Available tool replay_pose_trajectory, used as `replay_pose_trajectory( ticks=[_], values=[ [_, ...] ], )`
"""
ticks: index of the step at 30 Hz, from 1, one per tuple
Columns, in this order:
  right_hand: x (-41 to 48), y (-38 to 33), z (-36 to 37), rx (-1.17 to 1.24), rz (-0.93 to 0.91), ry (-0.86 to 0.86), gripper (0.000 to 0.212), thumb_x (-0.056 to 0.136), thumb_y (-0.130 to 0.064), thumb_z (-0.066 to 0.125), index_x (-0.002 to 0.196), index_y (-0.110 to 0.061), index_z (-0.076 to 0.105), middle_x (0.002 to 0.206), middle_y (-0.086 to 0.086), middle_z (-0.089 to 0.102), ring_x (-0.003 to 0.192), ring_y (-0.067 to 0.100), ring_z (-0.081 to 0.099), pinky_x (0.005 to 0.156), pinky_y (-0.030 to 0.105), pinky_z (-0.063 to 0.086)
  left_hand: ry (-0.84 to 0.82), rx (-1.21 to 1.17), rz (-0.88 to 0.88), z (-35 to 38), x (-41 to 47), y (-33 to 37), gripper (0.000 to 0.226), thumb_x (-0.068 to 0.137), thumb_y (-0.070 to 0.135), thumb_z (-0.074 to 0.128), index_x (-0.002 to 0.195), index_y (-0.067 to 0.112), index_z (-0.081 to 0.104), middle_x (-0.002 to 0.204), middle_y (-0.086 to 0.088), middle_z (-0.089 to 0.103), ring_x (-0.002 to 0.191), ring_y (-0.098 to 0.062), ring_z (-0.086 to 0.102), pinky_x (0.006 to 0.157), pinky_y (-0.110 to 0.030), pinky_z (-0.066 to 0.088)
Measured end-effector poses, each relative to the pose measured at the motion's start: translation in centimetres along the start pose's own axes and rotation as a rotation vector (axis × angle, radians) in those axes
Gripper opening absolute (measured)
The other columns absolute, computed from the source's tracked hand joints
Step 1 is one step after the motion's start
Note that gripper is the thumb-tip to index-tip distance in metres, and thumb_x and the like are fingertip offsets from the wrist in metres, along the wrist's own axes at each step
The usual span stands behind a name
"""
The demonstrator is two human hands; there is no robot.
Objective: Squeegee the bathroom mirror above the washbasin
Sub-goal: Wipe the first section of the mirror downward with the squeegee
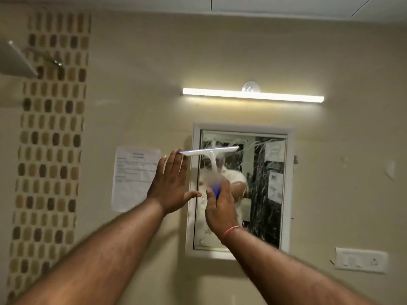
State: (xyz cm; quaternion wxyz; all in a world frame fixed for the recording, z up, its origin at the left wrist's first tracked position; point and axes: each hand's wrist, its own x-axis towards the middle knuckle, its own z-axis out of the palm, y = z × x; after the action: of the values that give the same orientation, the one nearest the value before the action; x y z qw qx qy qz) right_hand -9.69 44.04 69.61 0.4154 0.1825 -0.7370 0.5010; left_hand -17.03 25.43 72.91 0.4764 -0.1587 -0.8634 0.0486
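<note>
A white-framed mirror (264,194) hangs on the beige wall, its glass streaked with soapy smears. My right hand (220,205) is shut on the handle of a white squeegee (209,151), whose blade lies roughly level across the mirror's upper left, jutting past the frame's left edge. My left hand (170,183) is open with the fingers straight, raised beside the mirror's left frame; its fingertips touch the blade's left end. The washbasin is out of view.
A lit tube light (253,95) is mounted above the mirror. A printed paper notice (132,177) is stuck left of it. A switch and socket plate (361,259) sits lower right. A mosaic tile strip (50,139) and a shower head (17,60) are at left.
</note>
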Motion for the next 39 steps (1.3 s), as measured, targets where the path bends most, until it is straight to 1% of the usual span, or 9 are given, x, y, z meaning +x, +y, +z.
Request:
replay_pose_trajectory(
  ticks=[2, 5, 7, 10, 15, 21, 27, 34, 39],
  values=[
    [1.4, -1.2, -1.2, -0.005, 0.025, 0.008, 0.048, 0.112, -0.022, 0.051, 0.158, -0.034, 0.041, 0.114, -0.024, 0.046, 0.104, -0.004, 0.055, 0.097, 0.024, 0.047, -0.014, -0.004, 0.019, -1.4, 2.9, 0.0, 0.135, 0.09, 0.097, 0.038, 0.174, 0.007, -0.017, 0.184, -0.015, -0.024, 0.171, -0.033, -0.02, 0.139, -0.058, -0.001],
    [3.6, -1.8, -1.8, -0.033, 0.046, 0.021, 0.057, 0.114, -0.028, 0.047, 0.166, -0.04, 0.025, 0.112, -0.031, 0.043, 0.096, -0.008, 0.051, 0.091, 0.025, 0.046, -0.066, 0.03, 0.03, -3.2, 6.6, -0.2, 0.145, 0.086, 0.094, 0.055, 0.173, 0.007, -0.022, 0.181, -0.015, -0.033, 0.17, -0.035, -0.023, 0.139, -0.058, -0.005],
    [5.1, -1.8, -1.4, -0.069, 0.024, 0.064, 0.061, 0.114, -0.035, 0.046, 0.167, -0.047, 0.019, 0.125, -0.02, 0.053, 0.109, -0.003, 0.056, 0.092, 0.023, 0.045, -0.094, 0.065, 0.028, -3.6, 8.5, -0.4, 0.152, 0.083, 0.092, 0.064, 0.171, 0.006, -0.025, 0.179, -0.016, -0.036, 0.17, -0.036, -0.025, 0.138, -0.059, -0.009],
    [7.2, -1.5, -0.9, -0.119, 0.002, 0.123, 0.066, 0.114, -0.037, 0.046, 0.165, -0.06, 0.011, 0.155, -0.008, 0.051, 0.135, 0.014, 0.054, 0.113, 0.04, 0.046, -0.127, 0.134, 0.029, -3.5, 10.5, -0.6, 0.16, 0.078, 0.088, 0.074, 0.17, 0.004, -0.026, 0.178, -0.019, -0.038, 0.169, -0.038, -0.026, 0.136, -0.06, -0.01],
    [9.4, -0.4, -0.8, -0.133, 0.066, 0.188, 0.078, 0.111, -0.02, 0.048, 0.153, -0.077, 0.014, 0.113, 0.002, 0.063, 0.087, 0.01, 0.062, 0.081, 0.031, 0.057, -0.13, 0.133, 0.016, -2.2, 13.3, -1.1, 0.172, 0.068, 0.085, 0.084, 0.169, 0.001, -0.026, 0.178, -0.021, -0.036, 0.17, -0.039, -0.022, 0.138, -0.06, -0.005],
    [9.9, 0.5, -1.4, -0.161, 0.086, 0.195, 0.068, 0.114, -0.022, 0.048, 0.159, -0.064, 0.019, 0.088, -0.007, 0.058, 0.073, 0.006, 0.058, 0.065, 0.017, 0.045, -0.16, 0.041, 0.04, -0.6, 14.4, -1.4, 0.18, 0.063, 0.082, 0.089, 0.164, 0.001, -0.036, 0.171, -0.018, -0.047, 0.163, -0.038, -0.037, 0.139, -0.054, -0.007],
    [10.6, -0.5, -0.8, -0.229, 0.065, 0.172, 0.062, 0.114, -0.028, 0.047, 0.16, -0.061, 0.024, 0.094, -0.009, 0.065, 0.074, 0.006, 0.06, 0.071, 0.026, 0.056, -0.184, -0.03, 0.069, -0.5, 13.5, -2.5, 0.191, 0.052, 0.078, 0.095, 0.159, 0.003, -0.044, 0.167, -0.016, -0.055, 0.16, -0.035, -0.041, 0.135, -0.045, -0.012],
    [10.9, -0.7, -0.2, -0.298, 0.06, 0.176, 0.062, 0.112, -0.024, 0.046, 0.163, -0.052, 0.022, 0.084, -0.013, 0.063, 0.068, 0.004, 0.056, 0.065, 0.026, 0.05, -0.172, -0.07, 0.035, -1.3, 12.8, -1.8, 0.191, 0.051, 0.071, 0.099, 0.161, 0.003, -0.042, 0.17, -0.015, -0.051, 0.162, -0.034, -0.038, 0.138, -0.044, -0.008],
    [11.7, -0.7, -0.3, -0.477, 0.016, 0.171, 0.061, 0.112, -0.038, 0.04, 0.167, -0.046, 0.017, 0.078, -0.002, 0.067, 0.068, 0.014, 0.067, 0.069, 0.041, 0.064, -0.173, -0.09, 0.01, -1.8, 12.5, -1.6, 0.191, 0.051, 0.068, 0.1, 0.162, 0.006, -0.042, 0.17, -0.013, -0.051, 0.163, -0.033, -0.037, 0.137, -0.042, -0.009]
  ],
)
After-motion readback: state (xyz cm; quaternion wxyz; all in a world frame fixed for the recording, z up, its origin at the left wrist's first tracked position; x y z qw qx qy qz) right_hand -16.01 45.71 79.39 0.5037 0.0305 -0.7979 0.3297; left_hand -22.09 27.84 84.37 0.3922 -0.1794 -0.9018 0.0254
